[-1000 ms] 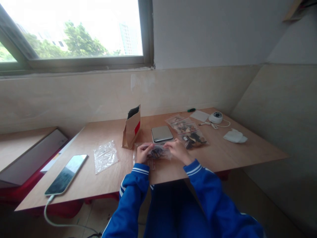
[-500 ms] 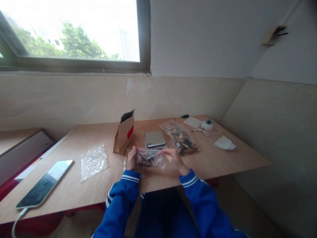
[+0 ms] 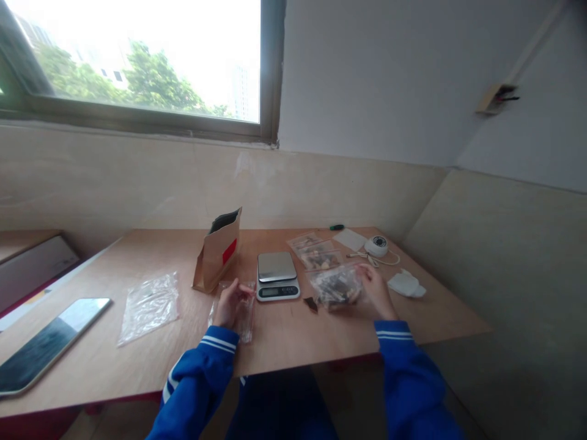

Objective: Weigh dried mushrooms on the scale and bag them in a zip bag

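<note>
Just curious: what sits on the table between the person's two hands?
In the head view, a small digital scale sits between the left hand and right hand.

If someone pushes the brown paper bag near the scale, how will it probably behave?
The brown paper bag stands tall on a narrow base and leans slightly, so a push up high would probably tip it. Its top is open, so contents might spill. The paper sides look creased, so they likely give under fingers.

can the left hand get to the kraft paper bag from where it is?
Probably yes. The left hand rests on an empty clear bag just in front of the kraft paper bag, with only bare table between them. The scale sits off to the right.
</note>
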{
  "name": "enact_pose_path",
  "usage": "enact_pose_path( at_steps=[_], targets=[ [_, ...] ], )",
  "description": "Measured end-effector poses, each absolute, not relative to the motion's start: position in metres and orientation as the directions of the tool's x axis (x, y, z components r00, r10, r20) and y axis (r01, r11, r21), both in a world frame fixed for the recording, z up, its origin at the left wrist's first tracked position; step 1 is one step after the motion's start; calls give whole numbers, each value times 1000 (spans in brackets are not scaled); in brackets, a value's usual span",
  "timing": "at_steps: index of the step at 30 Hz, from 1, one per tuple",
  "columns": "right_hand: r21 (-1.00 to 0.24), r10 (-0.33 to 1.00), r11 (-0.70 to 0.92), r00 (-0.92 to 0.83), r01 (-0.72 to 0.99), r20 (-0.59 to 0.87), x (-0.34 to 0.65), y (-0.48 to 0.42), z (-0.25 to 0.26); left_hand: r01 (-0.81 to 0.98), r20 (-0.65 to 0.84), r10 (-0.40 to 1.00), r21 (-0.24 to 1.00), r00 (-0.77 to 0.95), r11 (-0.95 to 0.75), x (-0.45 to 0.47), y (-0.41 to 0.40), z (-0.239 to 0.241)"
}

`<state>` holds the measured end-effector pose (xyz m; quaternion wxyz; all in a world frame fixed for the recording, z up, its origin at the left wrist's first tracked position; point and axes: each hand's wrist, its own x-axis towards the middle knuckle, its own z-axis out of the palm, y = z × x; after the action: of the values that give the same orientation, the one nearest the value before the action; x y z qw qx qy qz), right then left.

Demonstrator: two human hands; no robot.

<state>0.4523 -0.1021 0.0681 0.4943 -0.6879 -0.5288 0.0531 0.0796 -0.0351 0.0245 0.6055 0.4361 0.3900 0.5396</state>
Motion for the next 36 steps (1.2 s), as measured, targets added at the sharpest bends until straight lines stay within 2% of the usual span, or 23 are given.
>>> enact_pose_path(
  at_steps=[4,5,8,13,16,19,22,25,28,30,33,36],
  targets=[
    [-481,544,-148,477,864,690,436,-110,41,-281,-12,982,957,187,66,81,-35,20],
    [-442,552,-160,451,882,701,424,-116,33,-280,-11,982,958,191,65,81,-35,19],
    [-337,713,-132,326,932,621,386,-131,7,-267,-15,985,962,173,62,81,-33,17],
    [-256,824,-222,321,941,466,367,-109,-18,-184,-20,987,982,158,49,82,-32,18],
    [-268,863,-235,327,934,385,371,-83,-8,-60,28,991,998,132,-20,82,-34,18],
    [-312,848,-174,303,934,434,364,-80,7,178,198,976,961,94,-212,82,-41,22],
    [-354,840,17,179,935,512,350,-99,7,407,496,868,789,20,-460,82,-48,30],
    [-397,885,173,34,901,464,343,-119,-4,564,704,669,662,-239,-494,80,-48,39],
    [-432,919,183,2,883,395,347,-128,-7,629,716,501,685,-486,-368,68,-37,43],
    [-434,937,168,-6,885,350,351,-126,2,662,697,471,698,-541,-273,53,-26,39],
    [-425,948,148,-6,893,318,351,-111,31,671,561,675,730,-478,-131,27,-10,26],
    [-435,922,188,-5,881,388,341,-80,62,705,432,848,702,-308,-102,7,0,11]
  ],
)
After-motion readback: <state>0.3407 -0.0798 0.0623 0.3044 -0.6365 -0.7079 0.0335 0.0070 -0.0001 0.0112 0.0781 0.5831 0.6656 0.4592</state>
